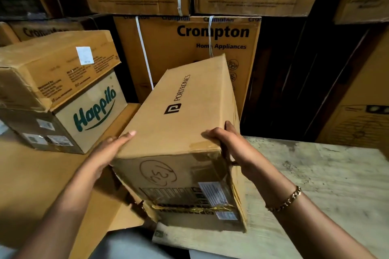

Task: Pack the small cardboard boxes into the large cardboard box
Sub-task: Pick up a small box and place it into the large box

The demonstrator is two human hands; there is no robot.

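A long brown cardboard box [185, 120] printed "PORTRONICS" lies tilted in the middle of the view, its labelled end face toward me. My left hand [111, 149] presses flat against its left side near the top edge. My right hand [227, 143] grips its upper right corner, fingers over the top face. The box's lower edge rests near the wooden table [315, 178]. A flattened cardboard sheet [31, 185] lies under and left of the box.
A "Happilo" box [84, 115] with another carton [52, 69] on top stands at the left. Stacked "Crompton" cartons [189, 48] fill the back. More cartons [362, 111] rise at the right.
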